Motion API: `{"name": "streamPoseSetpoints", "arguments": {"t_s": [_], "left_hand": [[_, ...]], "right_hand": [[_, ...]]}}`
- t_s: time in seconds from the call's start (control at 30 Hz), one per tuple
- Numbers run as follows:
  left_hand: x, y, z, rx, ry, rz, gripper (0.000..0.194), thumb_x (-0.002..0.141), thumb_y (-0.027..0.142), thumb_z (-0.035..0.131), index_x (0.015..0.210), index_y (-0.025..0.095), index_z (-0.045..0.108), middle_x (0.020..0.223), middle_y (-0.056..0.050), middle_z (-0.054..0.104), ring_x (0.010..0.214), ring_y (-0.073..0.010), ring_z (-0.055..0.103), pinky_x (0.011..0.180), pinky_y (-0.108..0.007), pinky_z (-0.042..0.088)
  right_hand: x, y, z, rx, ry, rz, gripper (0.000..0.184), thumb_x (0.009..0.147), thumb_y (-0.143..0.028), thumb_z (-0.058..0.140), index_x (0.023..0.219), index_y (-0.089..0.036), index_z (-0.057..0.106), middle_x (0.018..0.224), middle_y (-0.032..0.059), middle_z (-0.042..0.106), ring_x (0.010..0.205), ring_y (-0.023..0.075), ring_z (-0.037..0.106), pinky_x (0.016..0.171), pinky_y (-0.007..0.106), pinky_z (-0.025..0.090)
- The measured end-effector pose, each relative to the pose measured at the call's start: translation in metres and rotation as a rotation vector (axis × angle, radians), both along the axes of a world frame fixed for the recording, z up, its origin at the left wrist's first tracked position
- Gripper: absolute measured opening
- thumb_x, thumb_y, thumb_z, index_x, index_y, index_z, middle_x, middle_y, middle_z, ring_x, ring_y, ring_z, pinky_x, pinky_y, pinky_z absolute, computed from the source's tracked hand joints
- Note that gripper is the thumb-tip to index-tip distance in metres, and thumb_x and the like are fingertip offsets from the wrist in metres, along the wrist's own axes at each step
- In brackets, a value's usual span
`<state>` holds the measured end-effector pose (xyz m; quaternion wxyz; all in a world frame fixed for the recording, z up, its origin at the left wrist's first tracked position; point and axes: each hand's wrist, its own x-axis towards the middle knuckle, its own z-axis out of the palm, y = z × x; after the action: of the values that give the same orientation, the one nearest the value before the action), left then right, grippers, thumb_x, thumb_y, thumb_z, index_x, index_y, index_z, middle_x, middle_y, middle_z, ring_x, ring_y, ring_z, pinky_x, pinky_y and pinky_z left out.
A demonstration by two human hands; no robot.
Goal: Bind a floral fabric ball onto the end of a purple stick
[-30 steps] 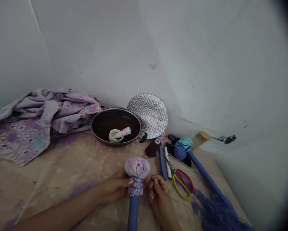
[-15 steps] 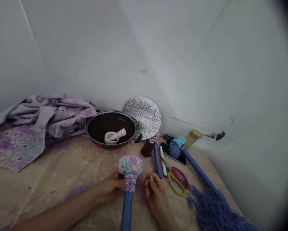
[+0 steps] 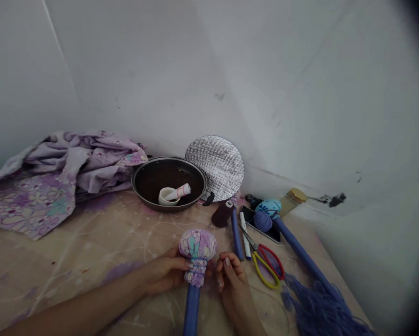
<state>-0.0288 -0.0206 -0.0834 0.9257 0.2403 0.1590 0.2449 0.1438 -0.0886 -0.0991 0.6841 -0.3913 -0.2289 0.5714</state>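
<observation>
My left hand (image 3: 169,273) is closed around the neck of a blue stick with a padded head of floral cloth (image 3: 197,245). Blue strands are wound around the gathered cloth below the head. The stick's handle stands nearly upright and runs out of the bottom of the view. Just right of the neck is my right hand (image 3: 234,287), fingers curled together in a pinch. What it pinches is too small to make out. A thin thread (image 3: 282,303) curves over the cloth to the right of that wrist.
Behind stands a dark pan (image 3: 150,205) holding a white cup (image 3: 164,197), with a silver disc (image 3: 216,168) against the wall. Rightward lie a thread cone (image 3: 220,215), marker (image 3: 246,238), scissors (image 3: 267,266), phone (image 3: 274,234), yarn ball (image 3: 262,220), jar (image 3: 291,201) and blue yarn (image 3: 324,308). Floral fabric (image 3: 87,163) is heaped left.
The whole scene has shifted slightly rightward as the head view turned. My left hand still grips the stick, and my right hand stays pinched beside it, slightly nearer the neck.
</observation>
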Motion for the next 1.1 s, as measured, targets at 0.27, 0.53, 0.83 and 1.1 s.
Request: {"name": "streamPoseSetpoints", "arguments": {"t_s": [0.27, 0.53, 0.83, 1.1], "left_hand": [[0.000, -0.002, 0.002, 0.005, 0.002, 0.073, 0.035, 0.075, 0.012, 0.067, 0.109, 0.013, 0.055, 0.105, -0.013, 0.065, 0.094, -0.0238, 0.064, 0.083, -0.036, 0.043], [-0.002, -0.001, -0.001, -0.028, 0.024, 0.119, 0.028, 0.076, 0.014, 0.067, 0.103, 0.010, 0.059, 0.101, -0.014, 0.069, 0.092, -0.0228, 0.066, 0.087, -0.036, 0.045], [-0.001, -0.002, 0.009, -0.010, 0.120, 0.148, 0.027, 0.076, 0.012, 0.065, 0.102, 0.010, 0.060, 0.098, -0.013, 0.069, 0.088, -0.0220, 0.066, 0.083, -0.036, 0.048], [-0.005, 0.003, 0.003, -0.047, 0.037, 0.118, 0.025, 0.076, 0.015, 0.064, 0.101, 0.009, 0.063, 0.101, -0.013, 0.069, 0.097, -0.0234, 0.064, 0.091, -0.039, 0.045]], "right_hand": [[0.000, 0.000, -0.005, 0.006, -0.077, 0.009, 0.023, 0.076, -0.032, 0.071, 0.094, -0.021, 0.062, 0.064, -0.0033, 0.063, 0.038, 0.0027, 0.044, 0.038, 0.012, 0.032], [-0.004, -0.004, 0.007, 0.031, -0.353, 0.015, 0.015, 0.078, -0.033, 0.068, 0.080, -0.020, 0.061, 0.069, -0.0030, 0.058, 0.054, 0.0088, 0.050, 0.050, 0.018, 0.041], [-0.014, -0.013, 0.033, 0.102, -0.813, 0.035, 0.007, 0.081, -0.022, 0.061, 0.083, -0.021, 0.067, 0.078, 0.0027, 0.063, 0.074, 0.0174, 0.057, 0.065, 0.025, 0.043], [-0.013, -0.016, 0.050, 0.194, -1.091, 0.055, 0.017, 0.078, -0.011, 0.057, 0.079, -0.023, 0.069, 0.072, 0.0007, 0.062, 0.063, 0.0155, 0.054, 0.057, 0.023, 0.038]]}}
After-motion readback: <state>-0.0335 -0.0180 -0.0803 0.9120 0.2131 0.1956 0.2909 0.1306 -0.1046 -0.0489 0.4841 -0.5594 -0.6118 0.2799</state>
